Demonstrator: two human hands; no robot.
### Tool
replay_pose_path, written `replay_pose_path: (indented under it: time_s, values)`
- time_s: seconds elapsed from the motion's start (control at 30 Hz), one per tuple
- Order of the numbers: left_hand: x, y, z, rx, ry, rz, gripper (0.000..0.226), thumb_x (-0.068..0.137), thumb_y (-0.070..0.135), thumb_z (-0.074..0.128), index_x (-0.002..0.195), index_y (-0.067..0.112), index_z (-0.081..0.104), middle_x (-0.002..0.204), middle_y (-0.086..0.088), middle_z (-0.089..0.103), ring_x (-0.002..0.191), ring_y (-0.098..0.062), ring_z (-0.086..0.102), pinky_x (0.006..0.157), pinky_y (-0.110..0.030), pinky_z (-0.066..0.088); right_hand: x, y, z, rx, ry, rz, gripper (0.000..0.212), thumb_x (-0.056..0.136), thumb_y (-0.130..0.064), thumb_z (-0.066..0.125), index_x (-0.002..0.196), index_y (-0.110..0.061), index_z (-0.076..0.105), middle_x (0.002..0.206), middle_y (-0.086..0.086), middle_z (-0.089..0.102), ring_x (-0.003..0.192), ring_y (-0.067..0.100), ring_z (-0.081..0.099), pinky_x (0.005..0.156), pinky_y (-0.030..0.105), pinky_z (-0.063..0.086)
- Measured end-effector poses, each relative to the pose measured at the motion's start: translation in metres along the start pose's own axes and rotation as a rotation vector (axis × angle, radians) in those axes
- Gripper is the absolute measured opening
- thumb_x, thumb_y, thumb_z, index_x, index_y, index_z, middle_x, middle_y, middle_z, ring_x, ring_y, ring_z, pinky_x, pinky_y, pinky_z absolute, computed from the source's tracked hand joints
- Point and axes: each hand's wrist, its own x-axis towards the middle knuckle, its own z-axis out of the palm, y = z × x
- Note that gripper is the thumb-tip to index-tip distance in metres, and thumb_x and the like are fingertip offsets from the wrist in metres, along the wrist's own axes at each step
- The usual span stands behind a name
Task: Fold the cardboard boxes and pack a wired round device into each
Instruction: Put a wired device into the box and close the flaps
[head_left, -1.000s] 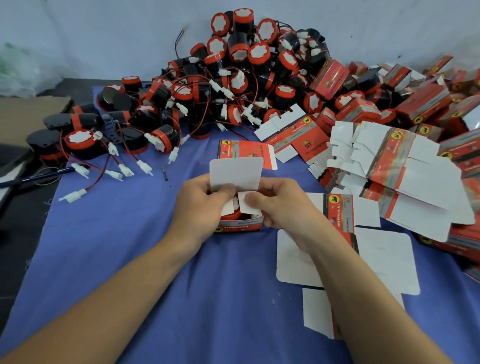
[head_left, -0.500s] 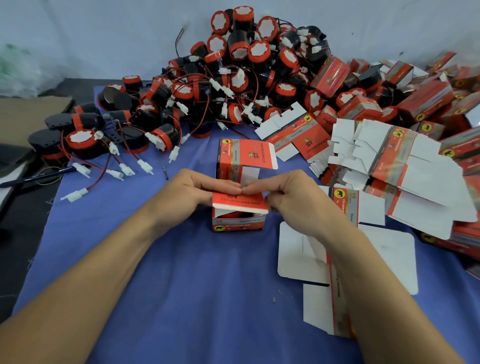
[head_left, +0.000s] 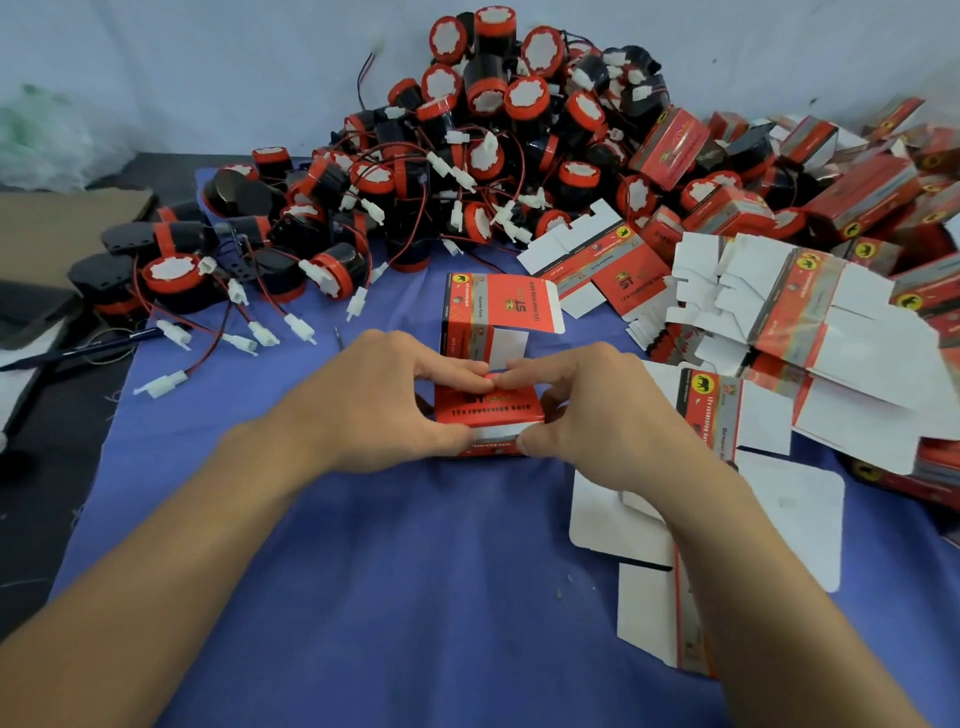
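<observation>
On blue cloth, left hand and right hand pinch red box, grip curled (fingertips meeting atop it)

A second ago the white lid of the box stood upright while the fingers pushed the small side flaps in over the device. Now the lid lies folded down over the top, red printed face up, and the device no longer shows. The left hand and right hand have shifted from the box's sides to its top: their fingertips meet on the lid's edge toward the far edge of the table, while both thumbs pinch the near edge, where a white tuck flap shows.
</observation>
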Motion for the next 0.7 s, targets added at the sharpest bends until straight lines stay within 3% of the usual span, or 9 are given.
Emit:
replay_pose_path:
  time_s: [0.1,0.23,0.33,0.4,0.53,0.63,0.7]
  values:
    - [0.0,0.001,0.002,-0.007,0.042,0.003,0.048,0.064,0.053,0.069,0.11,0.065,0.068,0.118,0.045,0.063,0.114,0.023,0.056,0.094,-0.015,0.052,0.001,-0.001,0.003,0.019,0.019,0.015,0.053,0.071,-0.019,0.086,0.114,-0.048,0.075,0.08,-0.021,0.069,0.069,-0.004,0.063,0.061,0.007,0.046]
    - [0.001,0.001,0.0,-0.067,0.049,0.016,0.041,0.068,0.056,0.065,0.108,0.066,0.068,0.115,0.041,0.067,0.112,0.021,0.058,0.092,-0.012,0.052,0.001,0.0,-0.005,0.115,-0.091,0.014,0.048,0.083,-0.016,0.077,0.121,-0.044,0.073,0.117,-0.012,0.074,0.099,0.008,0.07,0.091,0.032,0.056]
    - [0.002,-0.002,-0.001,-0.101,0.035,0.011,0.038,0.075,0.048,0.073,0.11,0.062,0.07,0.118,0.036,0.069,0.114,0.019,0.059,0.095,-0.017,0.051,-0.003,-0.001,-0.009,0.199,-0.156,0.001,0.047,0.09,-0.009,0.069,0.124,-0.042,0.072,0.129,-0.018,0.068,0.119,0.007,0.063,0.101,0.034,0.052]
    - [0.002,-0.005,-0.002,-0.12,0.024,0.013,0.04,0.078,0.039,0.079,0.112,0.058,0.072,0.119,0.034,0.07,0.117,0.018,0.058,0.098,-0.018,0.051,-0.004,-0.001,-0.008,0.215,-0.154,0.005,0.049,0.092,-0.008,0.068,0.126,-0.043,0.071,0.132,-0.02,0.065,0.117,0.006,0.063,0.099,0.032,0.053]
    - [0.001,-0.008,0.0,-0.152,0.025,0.012,0.047,0.08,0.024,0.087,0.11,0.057,0.073,0.117,0.034,0.07,0.116,0.017,0.059,0.097,-0.013,0.053,-0.004,-0.001,-0.002,0.203,-0.094,0.007,0.049,0.089,-0.008,0.066,0.125,-0.042,0.072,0.119,-0.017,0.071,0.094,0.011,0.068,0.084,0.024,0.055]
    - [0.002,-0.008,0.001,-0.205,0.031,0.001,0.047,0.077,0.02,0.089,0.107,0.054,0.075,0.115,0.033,0.071,0.114,0.016,0.061,0.095,-0.01,0.051,-0.003,-0.002,0.002,0.195,-0.013,0.005,0.046,0.086,-0.005,0.068,0.118,-0.037,0.076,0.112,-0.021,0.07,0.103,0.005,0.066,0.079,0.004,0.048]
    - [0.002,-0.008,0.001,-0.234,0.033,-0.004,0.047,0.076,0.018,0.09,0.105,0.051,0.078,0.113,0.034,0.072,0.113,0.016,0.062,0.091,-0.007,0.05,-0.003,-0.002,0.003,0.152,0.051,-0.007,0.042,0.084,-0.008,0.074,0.112,-0.039,0.078,0.109,-0.019,0.075,0.097,0.002,0.066,0.078,0.004,0.047]
